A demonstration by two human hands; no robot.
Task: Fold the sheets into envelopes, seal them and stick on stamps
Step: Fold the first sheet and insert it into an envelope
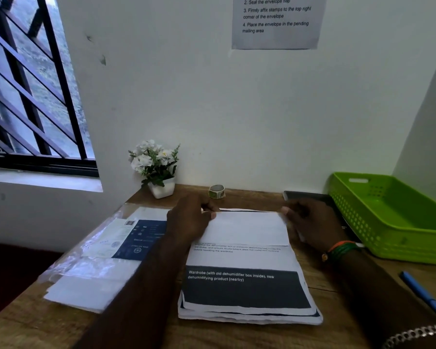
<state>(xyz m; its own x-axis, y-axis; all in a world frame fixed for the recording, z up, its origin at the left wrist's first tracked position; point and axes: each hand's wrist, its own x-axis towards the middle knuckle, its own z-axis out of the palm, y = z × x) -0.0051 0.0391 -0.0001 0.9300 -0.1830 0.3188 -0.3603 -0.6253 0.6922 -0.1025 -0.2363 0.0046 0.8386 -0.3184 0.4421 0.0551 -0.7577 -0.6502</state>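
- Sheet (242, 229), top of stack (249, 316) at desk (325, 280) centre, far part folded toward near side.
- Left hand (189, 220) pinches fold's far-left corner, fingers curled over the edge.
- Right hand (310, 222) grips far-right corner, wrist angled in from the right.
- Stamp roll (216, 191) just beyond, near wall.

We see both forearms bare, with no sleeves reaching the wrists. Around the wrist of our right hand (312, 222) sits a bundle of thin thread bands (344, 249) in orange and green, with a small white piece at one side and a small golden bead or knot at the other. Our left hand (189, 220) wears no ring, band or watch that we can make out.
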